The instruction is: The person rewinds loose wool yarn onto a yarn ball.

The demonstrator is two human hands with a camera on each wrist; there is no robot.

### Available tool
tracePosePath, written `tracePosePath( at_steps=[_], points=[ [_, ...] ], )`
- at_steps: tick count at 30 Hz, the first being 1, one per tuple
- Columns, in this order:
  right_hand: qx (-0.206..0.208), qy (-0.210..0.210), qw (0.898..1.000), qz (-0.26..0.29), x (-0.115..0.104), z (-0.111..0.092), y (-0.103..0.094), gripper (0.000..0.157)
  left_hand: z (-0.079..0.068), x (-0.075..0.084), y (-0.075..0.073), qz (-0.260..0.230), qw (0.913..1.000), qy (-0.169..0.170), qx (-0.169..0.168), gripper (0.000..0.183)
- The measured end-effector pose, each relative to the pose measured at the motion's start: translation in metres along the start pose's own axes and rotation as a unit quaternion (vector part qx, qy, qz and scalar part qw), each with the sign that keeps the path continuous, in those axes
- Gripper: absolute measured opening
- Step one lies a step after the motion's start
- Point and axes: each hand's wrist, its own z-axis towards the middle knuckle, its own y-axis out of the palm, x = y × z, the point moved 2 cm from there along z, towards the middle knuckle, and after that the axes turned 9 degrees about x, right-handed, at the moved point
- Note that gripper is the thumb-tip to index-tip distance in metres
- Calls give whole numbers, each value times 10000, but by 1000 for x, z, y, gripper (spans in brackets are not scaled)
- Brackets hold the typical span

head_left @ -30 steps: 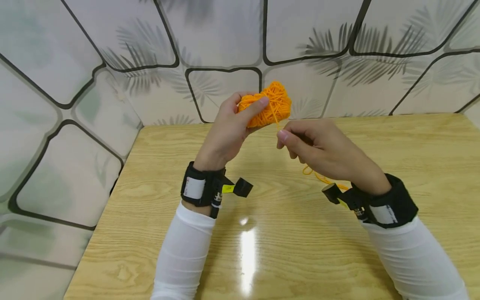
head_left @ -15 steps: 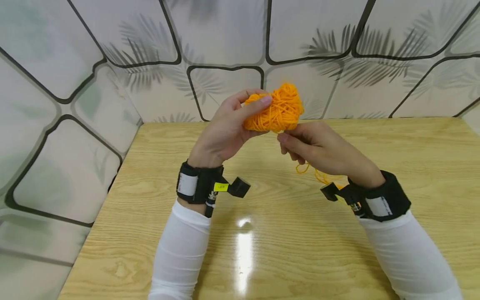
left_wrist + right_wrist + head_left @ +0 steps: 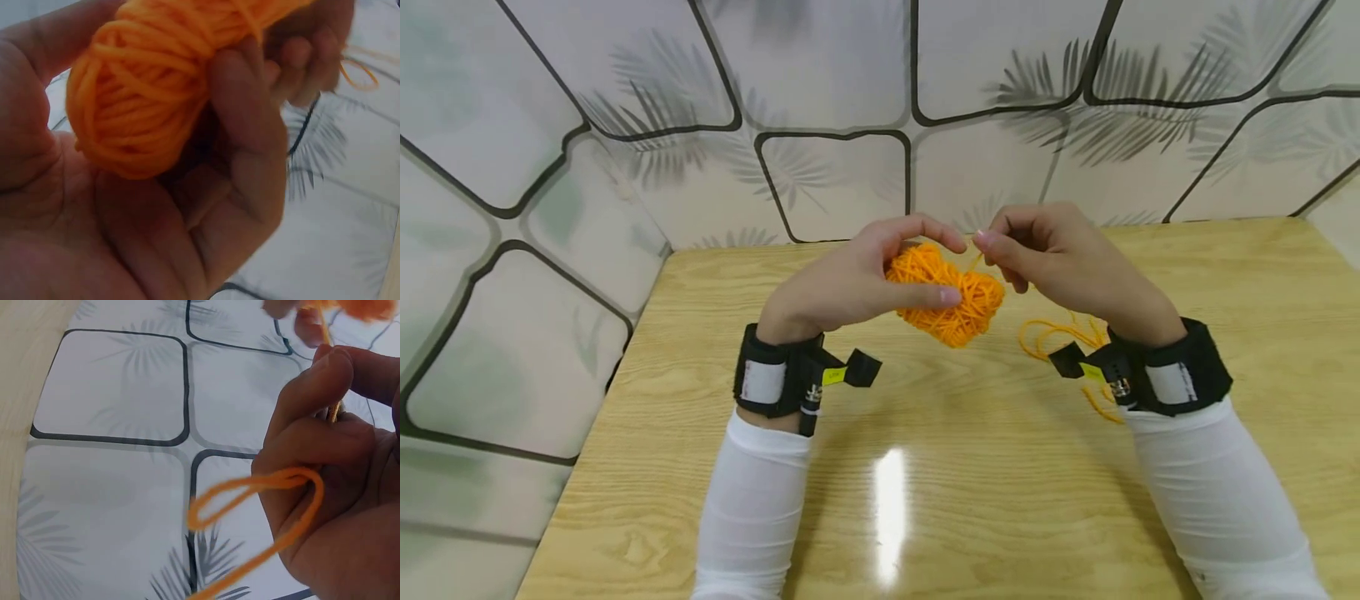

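Note:
An orange ball of yarn [image 3: 936,271], wound into a lumpy oblong, is held above the table by my left hand [image 3: 857,279]. The left thumb lies across its near side, and curled fingers support it in the left wrist view, where the wound strands [image 3: 144,94] fill the palm side. Just right of the ball, my right hand [image 3: 1067,267] pinches a strand of yarn [image 3: 976,260] between thumb and forefinger. In the right wrist view a loose loop of yarn [image 3: 250,487] hangs by the curled fingers of that hand.
Loose yarn [image 3: 1045,329] trails below the right hand, partly hidden by the wrist camera. The wooden table [image 3: 925,467] reaches back to a wall [image 3: 842,75] patterned with dark lines and leaves. A strapped camera [image 3: 862,368] sits at the left wrist.
The ball has come down and tilted in the left hand, whose fingers now show over its top. My right hand has risen from below the ball to beside its upper right, still pinching the strand.

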Motion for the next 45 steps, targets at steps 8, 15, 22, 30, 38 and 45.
tracePosePath(
  at_steps=[8, 15, 22, 30, 38, 45],
  points=[
    [407, 135, 9990, -98, -14, -4, -7, 19, 2, -2, -4, 656, 9915, -191, 1106, 30],
    [361, -106, 9991, -193, -19, -7, -3, 17, 7, -7, -6, 245, 9733, -231, 2272, 28],
    [74, -277, 9996, 14, -20, -7, 13, 18, 9, -9, -9, -643, 9518, -161, 2994, 29],
    [-371, -218, 9990, 134, -15, -4, 27, 22, 9, -10, -16, -2192, 9312, -289, 2898, 37],
    [-493, 48, 9977, 464, -9, -4, 25, 25, 10, -8, -15, -3454, 9239, -352, 1605, 38],
    [-667, -40, 9955, 667, -7, -2, 21, 22, 2, -4, -13, -3518, 9350, -217, 398, 44]
  ],
)
